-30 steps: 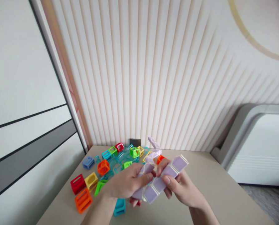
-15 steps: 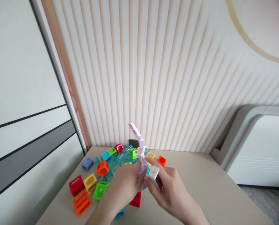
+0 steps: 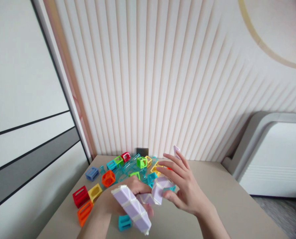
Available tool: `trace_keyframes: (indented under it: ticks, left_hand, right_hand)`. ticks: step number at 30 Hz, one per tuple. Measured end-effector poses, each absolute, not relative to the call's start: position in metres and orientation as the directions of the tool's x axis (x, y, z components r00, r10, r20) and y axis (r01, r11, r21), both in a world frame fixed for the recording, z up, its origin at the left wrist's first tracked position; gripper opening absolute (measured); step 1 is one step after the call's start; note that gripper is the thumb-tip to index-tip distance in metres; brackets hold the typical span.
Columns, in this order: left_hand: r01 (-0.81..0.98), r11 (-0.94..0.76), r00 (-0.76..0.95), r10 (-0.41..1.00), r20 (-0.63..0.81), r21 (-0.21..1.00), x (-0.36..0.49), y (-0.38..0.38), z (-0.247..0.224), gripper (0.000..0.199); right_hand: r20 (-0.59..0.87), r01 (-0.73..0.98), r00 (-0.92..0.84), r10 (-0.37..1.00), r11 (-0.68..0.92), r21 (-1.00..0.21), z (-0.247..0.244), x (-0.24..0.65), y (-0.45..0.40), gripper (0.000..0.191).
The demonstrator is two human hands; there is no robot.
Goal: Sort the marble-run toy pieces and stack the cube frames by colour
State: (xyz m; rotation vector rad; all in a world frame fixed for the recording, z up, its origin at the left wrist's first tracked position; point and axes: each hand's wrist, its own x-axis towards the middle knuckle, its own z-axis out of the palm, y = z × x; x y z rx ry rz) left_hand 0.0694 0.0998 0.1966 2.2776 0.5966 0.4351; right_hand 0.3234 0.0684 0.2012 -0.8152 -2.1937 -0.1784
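A lilac and white snake puzzle (image 3: 133, 209) made of wedge segments is bent in several places. My left hand (image 3: 124, 191) is closed around its middle, and one straight length crosses in front of that hand and wrist. The zigzag part runs rightward to my right hand (image 3: 187, 187). The fingers of that hand are stretched out and spread, with the thumb by the puzzle's bend; whether it touches cannot be told. A lilac tip shows behind the right fingertips. A turquoise block (image 3: 124, 222) lies on the table below my left hand.
Colourful hollow blocks, among them a red block (image 3: 80, 196), an orange block (image 3: 108, 178) and a green block (image 3: 141, 162), lie with clear teal tubes (image 3: 130, 166) on the beige table (image 3: 227, 199). A dark socket (image 3: 142, 152) sits by the ribbed wall (image 3: 148, 83).
The snake puzzle has swung from upright to a bent shape, one length now lying across my left wrist. My right hand has opened its fingers and shifted up and right.
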Motion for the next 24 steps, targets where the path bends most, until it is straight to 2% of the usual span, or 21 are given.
trace_keyframes:
  ticks: [4, 8, 10, 12, 16, 18, 20, 22, 24]
  left_hand:
    - [0.298, -0.417, 0.686, 0.719, 0.111, 0.859, 0.071, 0.097, 0.196, 0.02]
    - [0.209, -0.293, 0.442, 0.879, 0.177, 0.933, 0.086, 0.099, 0.191, 0.028]
    - [0.18, -0.255, 0.281, 0.939, 0.198, 0.95, 0.093, 0.101, 0.187, 0.032]
    - [0.151, -0.175, 0.149, 0.977, 0.153, 0.973, 0.099, 0.102, 0.181, 0.036]
    - [0.089, -0.011, -0.019, 1.0, 0.012, 0.996, 0.103, 0.106, 0.166, 0.048]
    - [0.121, -0.062, -0.125, 0.989, 0.077, 0.991, 0.105, 0.11, 0.16, 0.05]
    - [0.219, -0.197, -0.23, 0.941, 0.246, 0.956, 0.106, 0.114, 0.157, 0.048]
    - [0.333, -0.3, -0.269, 0.878, 0.395, 0.894, 0.106, 0.118, 0.157, 0.043]
    - [0.401, -0.333, -0.263, 0.85, 0.456, 0.853, 0.103, 0.122, 0.159, 0.037]
  right_hand:
    - [0.628, 0.649, -0.404, 0.665, 0.692, -0.316, 0.195, 0.314, 0.072, 0.041]
    - [0.439, 0.705, -0.179, 0.881, 0.426, -0.567, 0.189, 0.298, 0.068, 0.042]
    - [0.362, 0.633, -0.119, 0.925, 0.351, -0.69, 0.189, 0.29, 0.064, 0.041]
    - [0.331, 0.538, -0.131, 0.935, 0.347, -0.768, 0.189, 0.284, 0.061, 0.04]
    - [0.289, 0.468, -0.08, 0.954, 0.292, -0.834, 0.183, 0.279, 0.061, 0.049]
    - [0.244, 0.471, -0.047, 0.969, 0.237, -0.85, 0.178, 0.275, 0.062, 0.048]
    - [0.208, 0.465, -0.048, 0.977, 0.206, -0.861, 0.172, 0.269, 0.061, 0.047]
    - [0.192, 0.431, -0.097, 0.977, 0.215, -0.876, 0.169, 0.263, 0.059, 0.049]
    - [0.202, 0.393, -0.191, 0.96, 0.264, -0.881, 0.166, 0.261, 0.057, 0.057]
